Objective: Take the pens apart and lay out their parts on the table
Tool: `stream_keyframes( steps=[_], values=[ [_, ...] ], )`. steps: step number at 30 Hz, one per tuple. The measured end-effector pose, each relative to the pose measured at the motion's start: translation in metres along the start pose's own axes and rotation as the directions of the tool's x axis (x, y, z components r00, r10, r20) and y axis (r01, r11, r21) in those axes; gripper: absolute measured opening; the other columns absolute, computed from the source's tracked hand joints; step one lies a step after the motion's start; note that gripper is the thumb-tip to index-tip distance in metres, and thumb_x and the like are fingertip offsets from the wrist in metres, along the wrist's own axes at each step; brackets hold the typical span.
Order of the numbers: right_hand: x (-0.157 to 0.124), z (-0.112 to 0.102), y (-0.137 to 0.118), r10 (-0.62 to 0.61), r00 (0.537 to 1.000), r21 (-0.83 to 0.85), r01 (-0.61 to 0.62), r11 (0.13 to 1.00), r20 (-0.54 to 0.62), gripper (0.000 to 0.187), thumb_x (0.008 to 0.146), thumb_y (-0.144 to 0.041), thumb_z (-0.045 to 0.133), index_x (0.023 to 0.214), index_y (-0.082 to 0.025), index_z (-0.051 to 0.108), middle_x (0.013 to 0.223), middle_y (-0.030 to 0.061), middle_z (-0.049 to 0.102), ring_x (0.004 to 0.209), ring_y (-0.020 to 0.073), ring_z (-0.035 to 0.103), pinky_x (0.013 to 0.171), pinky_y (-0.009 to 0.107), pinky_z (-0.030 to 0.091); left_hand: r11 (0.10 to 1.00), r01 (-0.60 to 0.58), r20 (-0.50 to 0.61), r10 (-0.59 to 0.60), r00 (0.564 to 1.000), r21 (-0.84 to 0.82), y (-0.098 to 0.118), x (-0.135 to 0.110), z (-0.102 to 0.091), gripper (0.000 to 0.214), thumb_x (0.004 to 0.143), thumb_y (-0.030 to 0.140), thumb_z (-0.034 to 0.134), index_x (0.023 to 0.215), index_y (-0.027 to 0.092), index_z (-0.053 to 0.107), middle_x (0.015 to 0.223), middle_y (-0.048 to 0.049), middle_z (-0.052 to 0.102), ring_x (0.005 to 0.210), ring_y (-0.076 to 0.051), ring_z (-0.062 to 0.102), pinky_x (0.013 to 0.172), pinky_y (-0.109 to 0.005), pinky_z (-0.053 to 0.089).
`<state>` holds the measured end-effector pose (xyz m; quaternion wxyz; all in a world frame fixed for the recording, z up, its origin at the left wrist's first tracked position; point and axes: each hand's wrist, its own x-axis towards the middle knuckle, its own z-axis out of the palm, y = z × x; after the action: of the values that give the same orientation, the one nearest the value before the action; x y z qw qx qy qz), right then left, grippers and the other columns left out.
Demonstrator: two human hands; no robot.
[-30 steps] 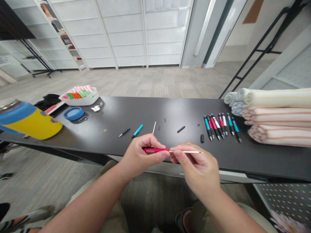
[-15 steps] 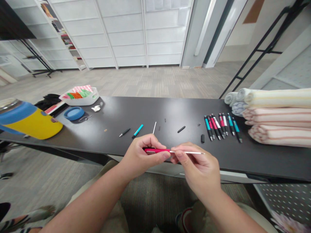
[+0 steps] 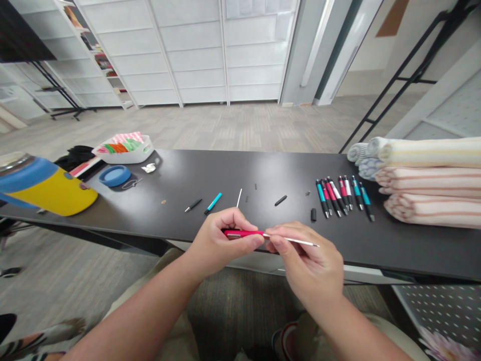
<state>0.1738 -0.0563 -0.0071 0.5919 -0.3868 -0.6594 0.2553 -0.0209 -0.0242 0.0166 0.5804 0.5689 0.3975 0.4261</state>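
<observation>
My left hand [image 3: 220, 243] is closed around a red pen barrel [image 3: 243, 233], held level over the near edge of the black table [image 3: 195, 170]. My right hand [image 3: 306, 258] pinches a thin white ink refill [image 3: 300, 241] whose left end sits at the barrel's opening. The refill's free end tilts slightly down to the right. Loose pen parts lie just beyond my hands: a black tip piece [image 3: 193, 205], a teal barrel [image 3: 213, 203], a white refill [image 3: 239, 197] and small black pieces [image 3: 280, 200].
A row of several assembled pens [image 3: 343, 194] lies at the right, next to stacked rolled towels [image 3: 428, 178]. At the left stand a yellow and blue container [image 3: 45, 188], a blue ring [image 3: 114, 176] and a white tray [image 3: 124, 149] of coloured items.
The refill's free end has dipped a little and shifted slightly right in my right hand. My left hand and the red barrel have stayed in place.
</observation>
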Motion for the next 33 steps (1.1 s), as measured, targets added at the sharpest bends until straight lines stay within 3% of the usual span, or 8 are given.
stream_keyframes(
  steps=[8,17,33],
  values=[
    [0.0032,-0.0034,-0.0053,-0.044,0.998,-0.075,0.047,0.996,0.035,0.016,0.096,-0.013,0.07,0.101,-0.026,0.077,0.089,0.0003,0.078,0.075,0.015,0.073,0.072,0.028,0.06,1.0,-0.003,0.007,0.003,1.0,-0.003,-0.0019,-0.0006,-0.0009,0.033,0.076,0.035,0.091,0.076,0.016,0.064,0.069,0.001,0.068,0.058,-0.009,0.058,0.057,-0.019,0.046],
    [0.0013,-0.0008,-0.0017,0.045,0.999,0.011,-0.045,0.999,0.024,0.016,0.097,-0.014,0.069,0.1,-0.028,0.077,0.087,-0.0021,0.076,0.07,0.0126,0.072,0.07,0.027,0.059,0.999,-0.021,0.036,0.022,0.999,-0.028,-0.001,-0.0007,-0.0002,0.03,0.078,0.032,0.091,0.078,0.014,0.066,0.071,-0.0005,0.071,0.059,-0.009,0.061,0.058,-0.019,0.047],
    [0.0016,-0.0013,-0.0024,0.047,0.999,0.015,-0.047,0.999,0.011,0.013,0.098,-0.016,0.07,0.099,-0.026,0.078,0.086,0.001,0.076,0.068,0.014,0.071,0.065,0.028,0.06,1.0,-0.012,0.027,0.013,1.0,-0.029,-0.0049,-0.0015,-0.0019,0.032,0.076,0.034,0.092,0.079,0.014,0.067,0.07,0.0002,0.069,0.058,-0.007,0.056,0.057,-0.018,0.044]
  ],
)
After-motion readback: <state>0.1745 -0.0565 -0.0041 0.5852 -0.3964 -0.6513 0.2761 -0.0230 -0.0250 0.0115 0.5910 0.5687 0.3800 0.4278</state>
